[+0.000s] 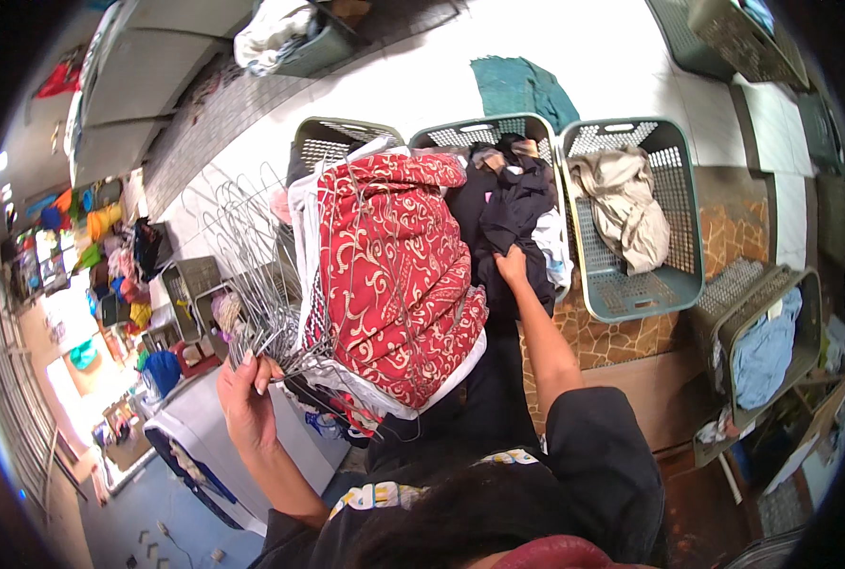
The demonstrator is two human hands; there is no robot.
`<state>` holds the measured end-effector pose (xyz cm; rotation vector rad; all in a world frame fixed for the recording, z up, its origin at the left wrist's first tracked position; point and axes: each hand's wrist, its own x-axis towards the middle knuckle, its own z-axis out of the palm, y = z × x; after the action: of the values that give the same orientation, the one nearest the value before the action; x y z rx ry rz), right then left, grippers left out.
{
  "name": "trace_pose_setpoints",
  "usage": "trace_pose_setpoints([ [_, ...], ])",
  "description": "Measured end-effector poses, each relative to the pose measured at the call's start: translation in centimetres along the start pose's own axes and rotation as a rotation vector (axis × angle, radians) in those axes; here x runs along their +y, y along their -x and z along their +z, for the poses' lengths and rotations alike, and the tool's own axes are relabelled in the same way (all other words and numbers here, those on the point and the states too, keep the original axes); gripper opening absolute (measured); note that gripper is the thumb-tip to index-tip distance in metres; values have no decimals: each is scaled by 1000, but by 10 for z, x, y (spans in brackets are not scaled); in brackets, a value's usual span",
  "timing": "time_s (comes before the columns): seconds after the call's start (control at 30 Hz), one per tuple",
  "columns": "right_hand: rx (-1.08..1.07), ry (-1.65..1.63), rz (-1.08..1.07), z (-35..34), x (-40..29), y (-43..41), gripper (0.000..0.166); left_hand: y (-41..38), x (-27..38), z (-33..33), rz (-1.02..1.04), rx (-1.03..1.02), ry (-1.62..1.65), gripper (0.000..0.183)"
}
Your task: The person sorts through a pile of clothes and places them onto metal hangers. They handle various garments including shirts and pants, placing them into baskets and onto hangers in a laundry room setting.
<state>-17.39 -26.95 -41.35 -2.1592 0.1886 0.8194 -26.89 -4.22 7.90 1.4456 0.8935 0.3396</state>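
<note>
My left hand (250, 387) grips a bunch of wire hangers (269, 338) by one end, at the left of a red cloth (394, 277) with a cream scroll pattern and white edge. Some of the wires lie over that cloth. My right hand (511, 267) holds a black garment (515, 213), which lies over a plastic laundry basket (486, 126) with other clothes in it. A beige garment (625, 206) lies in the green-grey basket (686, 213) to the right. Part of another basket (348, 124) shows behind the red cloth.
A teal cloth (522, 89) lies on the pale tiled floor beyond the baskets. A basket with light blue clothing (767, 355) stands at the right. One with white cloth (273, 35) is at the top left. Piles of coloured clothes and a white appliance-like box (216, 427) are at the left.
</note>
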Motion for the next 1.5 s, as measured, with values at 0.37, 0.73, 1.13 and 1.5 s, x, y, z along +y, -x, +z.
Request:
trace_pose_setpoints([
  [0.37,-101,232,-686,62,-192,-69,41,41,58,39,103,119,-102,27],
  [0.73,-960,-1285,-533,-181,-272,44,47,46,95,41,144,111,139,30],
  [1.13,-27,514,-567,-265,-293,77,42,54,78,37,23,-90,65,24],
  [1.5,-89,-487,-1169,-249,-297,89,12,61,79,31,48,-137,71,21],
])
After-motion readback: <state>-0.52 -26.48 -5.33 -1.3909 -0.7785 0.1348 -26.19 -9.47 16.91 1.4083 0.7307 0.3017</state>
